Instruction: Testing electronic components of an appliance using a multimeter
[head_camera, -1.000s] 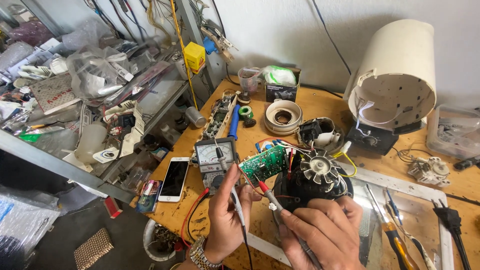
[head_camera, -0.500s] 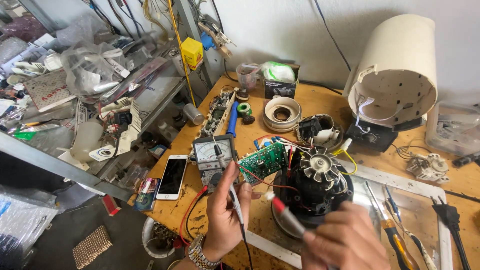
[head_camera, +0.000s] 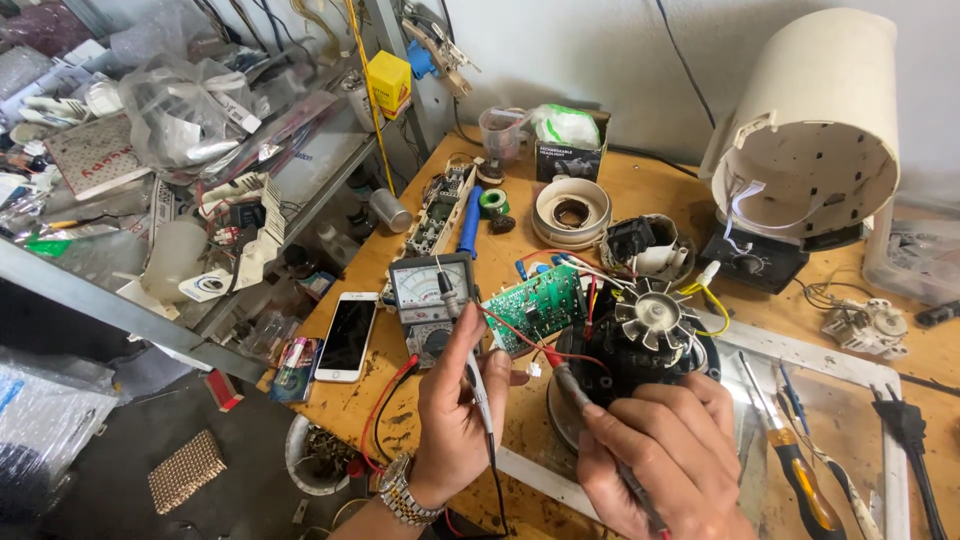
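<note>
Two hands low at frame bottom, wrists bent upward. Left hand (head_camera: 455, 420) pinches black probe (head_camera: 462, 330), tip raised over analog multimeter (head_camera: 430, 305). Right hand (head_camera: 670, 450) curled around red probe (head_camera: 560, 370), tip near green circuit board (head_camera: 537, 308), beside black fan motor (head_camera: 640, 335) on wooden bench (head_camera: 640, 185).

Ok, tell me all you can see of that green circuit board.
The green circuit board is rectangular, studded with small components and tilted, propped between the analog meter and the black fan motor. Red and blue wires run from its edges. Its lower corner sits near the probe tip in the right hand; whether they touch is unclear.
</note>
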